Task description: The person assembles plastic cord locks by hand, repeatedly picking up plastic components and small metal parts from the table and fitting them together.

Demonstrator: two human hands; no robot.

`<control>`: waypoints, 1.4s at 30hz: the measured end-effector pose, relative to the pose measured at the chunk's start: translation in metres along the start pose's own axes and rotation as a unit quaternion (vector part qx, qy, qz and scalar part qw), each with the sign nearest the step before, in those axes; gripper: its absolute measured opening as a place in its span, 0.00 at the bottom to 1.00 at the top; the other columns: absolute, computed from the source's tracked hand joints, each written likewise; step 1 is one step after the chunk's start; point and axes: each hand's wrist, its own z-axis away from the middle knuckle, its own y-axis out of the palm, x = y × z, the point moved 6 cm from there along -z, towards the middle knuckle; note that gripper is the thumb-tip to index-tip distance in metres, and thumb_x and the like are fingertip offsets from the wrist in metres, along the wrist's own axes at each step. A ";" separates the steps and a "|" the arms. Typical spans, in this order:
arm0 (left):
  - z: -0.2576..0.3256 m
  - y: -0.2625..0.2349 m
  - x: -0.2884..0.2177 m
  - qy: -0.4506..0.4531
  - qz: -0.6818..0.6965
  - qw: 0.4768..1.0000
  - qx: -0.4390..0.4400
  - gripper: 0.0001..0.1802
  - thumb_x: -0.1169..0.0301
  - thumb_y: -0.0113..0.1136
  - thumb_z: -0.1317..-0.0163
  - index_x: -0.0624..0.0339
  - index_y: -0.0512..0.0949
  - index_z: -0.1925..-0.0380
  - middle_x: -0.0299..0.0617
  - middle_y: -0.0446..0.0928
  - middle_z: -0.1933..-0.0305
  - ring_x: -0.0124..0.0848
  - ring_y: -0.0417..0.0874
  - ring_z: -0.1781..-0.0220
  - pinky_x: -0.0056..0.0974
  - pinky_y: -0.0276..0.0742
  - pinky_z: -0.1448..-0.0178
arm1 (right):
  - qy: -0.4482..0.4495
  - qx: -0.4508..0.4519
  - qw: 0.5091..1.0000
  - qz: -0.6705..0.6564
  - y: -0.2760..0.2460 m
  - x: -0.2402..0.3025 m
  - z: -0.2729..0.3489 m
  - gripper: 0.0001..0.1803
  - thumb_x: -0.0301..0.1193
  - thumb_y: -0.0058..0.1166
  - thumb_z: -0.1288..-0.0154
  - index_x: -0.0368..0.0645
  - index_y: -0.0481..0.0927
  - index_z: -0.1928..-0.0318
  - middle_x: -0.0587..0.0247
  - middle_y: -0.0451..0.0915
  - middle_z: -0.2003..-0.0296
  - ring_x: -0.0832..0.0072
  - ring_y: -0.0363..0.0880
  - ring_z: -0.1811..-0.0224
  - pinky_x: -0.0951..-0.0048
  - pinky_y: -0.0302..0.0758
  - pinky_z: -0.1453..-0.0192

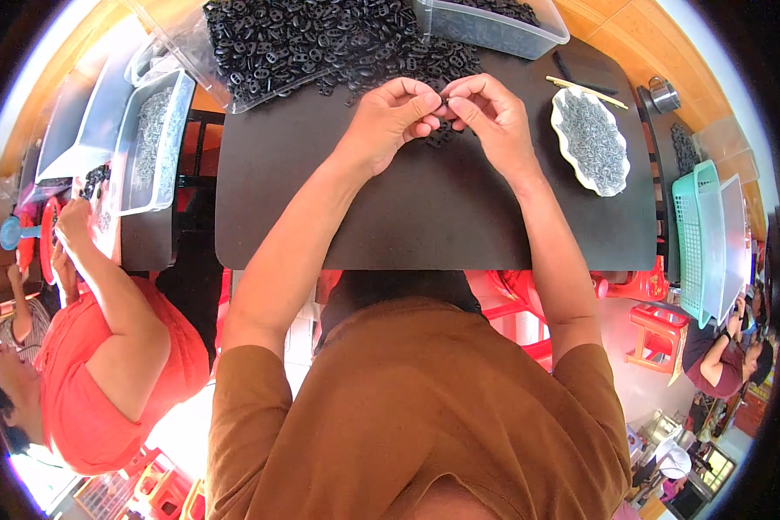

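My left hand [392,121] and my right hand [497,123] meet over the far middle of the dark table [390,212]. Thumbs and fingertips of both are pinched together on a small black plastic piece [445,101], mostly covered by the fingers. Beneath and just beyond the hands lie a few loose black pieces [446,134]. Farther back spreads a big heap of black plastic pieces with holes [312,43]. To the right of my right hand stands a white scalloped dish [564,146] full of tiny silvery metal parts [591,139].
A clear plastic tub [494,30] holds more black pieces at the back. Yellowish sticks [587,92] lie beyond the dish. At left, a person in red [121,364] works beside a clear bin [156,143] of metal parts. A green basket [698,243] and red stool [659,334] are at right.
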 end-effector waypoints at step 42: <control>0.003 0.002 0.000 -0.007 -0.015 1.000 -0.015 0.08 0.72 0.62 0.36 0.63 0.80 0.58 0.39 0.81 0.60 0.26 0.83 0.59 0.29 0.82 0.53 | -0.014 -0.034 0.998 0.055 -0.012 0.003 0.003 0.05 0.25 0.56 0.33 0.40 0.82 0.58 0.69 0.82 0.64 0.83 0.80 0.63 0.81 0.76 0.60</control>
